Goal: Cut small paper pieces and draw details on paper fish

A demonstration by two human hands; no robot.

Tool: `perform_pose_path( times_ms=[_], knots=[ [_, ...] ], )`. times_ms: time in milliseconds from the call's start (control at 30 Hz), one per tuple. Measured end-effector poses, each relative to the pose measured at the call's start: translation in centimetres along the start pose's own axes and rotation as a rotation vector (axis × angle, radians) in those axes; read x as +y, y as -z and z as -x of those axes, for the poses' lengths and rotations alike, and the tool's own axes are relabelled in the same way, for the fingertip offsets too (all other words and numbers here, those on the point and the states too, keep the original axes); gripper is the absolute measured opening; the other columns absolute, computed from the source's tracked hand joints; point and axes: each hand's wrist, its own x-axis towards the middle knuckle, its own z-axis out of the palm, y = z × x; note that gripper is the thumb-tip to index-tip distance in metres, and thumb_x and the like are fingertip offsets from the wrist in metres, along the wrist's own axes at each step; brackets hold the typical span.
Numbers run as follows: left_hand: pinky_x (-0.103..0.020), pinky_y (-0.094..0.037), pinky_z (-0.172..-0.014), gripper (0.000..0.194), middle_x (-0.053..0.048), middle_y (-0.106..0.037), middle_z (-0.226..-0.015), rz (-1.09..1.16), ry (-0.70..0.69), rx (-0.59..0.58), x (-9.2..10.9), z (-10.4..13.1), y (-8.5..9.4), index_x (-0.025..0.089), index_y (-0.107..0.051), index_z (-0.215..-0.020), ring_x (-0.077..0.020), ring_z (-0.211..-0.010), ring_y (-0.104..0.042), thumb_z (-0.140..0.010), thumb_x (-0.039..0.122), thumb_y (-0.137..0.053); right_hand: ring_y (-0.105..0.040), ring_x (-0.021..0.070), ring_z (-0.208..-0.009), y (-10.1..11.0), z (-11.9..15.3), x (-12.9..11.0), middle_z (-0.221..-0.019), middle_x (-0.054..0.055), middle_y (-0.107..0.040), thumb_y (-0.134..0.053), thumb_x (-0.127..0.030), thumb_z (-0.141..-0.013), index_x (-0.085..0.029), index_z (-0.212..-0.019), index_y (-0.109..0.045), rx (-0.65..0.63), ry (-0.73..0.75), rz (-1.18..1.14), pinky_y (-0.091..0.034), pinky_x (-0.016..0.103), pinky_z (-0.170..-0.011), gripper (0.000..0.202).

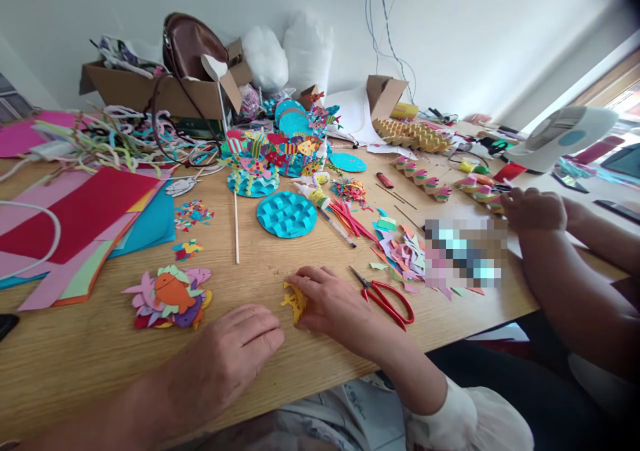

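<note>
Yellow paper scraps (pixel 296 301) lie on the wooden table (pixel 280 364), with the fingers of my right hand (pixel 333 304) curled round them. My left hand (pixel 235 344) rests on the tabletop just to the left, its fingers bent and pressed together; whatever may be under them is hidden. Left of both hands is a pile of cut paper fish (pixel 170 296), an orange one on top. Red-handled scissors (pixel 385 297) lie partly open to the right of my right hand. Beyond the hands sits a round blue woven paper piece (pixel 287 215).
Coloured paper sheets (pixel 85 217) cover the left side. Paper offcuts (pixel 405 254) lie right of centre, near a blurred-out object. A decorated fish model (pixel 275 157) stands behind, beside glue bottles (pixel 313 194). At the right, another person's hands (pixel 535 209) hold folded paper.
</note>
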Motion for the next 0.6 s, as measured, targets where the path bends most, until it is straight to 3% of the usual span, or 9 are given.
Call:
perform_pose_path(
  times_ms=[300,467,600],
  knots=[
    [-0.025,-0.044,-0.09,0.031,-0.004,-0.066,-0.099,-0.026,0.01,0.025,-0.2,0.1,0.2,0.017,-0.057,-0.103,-0.0142,-0.097,-0.058,-0.087,0.004,-0.034,-0.056,0.0185,-0.097,0.0,-0.1,-0.2,-0.105,0.006,-0.058,-0.066,-0.021,-0.078,-0.018,-0.101,-0.066,0.003,-0.018,-0.061,-0.045,0.027,-0.084,0.023],
    [-0.025,-0.046,-0.086,0.029,-0.005,-0.066,-0.098,-0.049,-0.013,0.071,-0.7,-0.1,0.3,0.016,-0.057,-0.102,-0.0148,-0.095,-0.059,-0.088,0.006,-0.034,-0.054,0.0211,-0.103,1.0,0.8,-0.5,-0.115,0.008,-0.056,-0.066,-0.025,-0.078,-0.018,-0.108,-0.063,0.017,-0.073,-0.091,-0.042,0.031,-0.089,0.03],
    [-0.026,-0.048,-0.084,0.028,-0.006,-0.066,-0.097,-0.044,-0.013,0.116,-1.1,-0.3,0.2,0.016,-0.058,-0.102,-0.0154,-0.093,-0.06,-0.09,0.009,-0.033,-0.055,0.0218,-0.1,1.4,0.9,-0.6,-0.114,0.009,-0.055,-0.068,-0.027,-0.076,-0.018,-0.11,-0.061,-0.061,-0.134,-0.119,-0.043,0.03,-0.085,0.036]
  ],
)
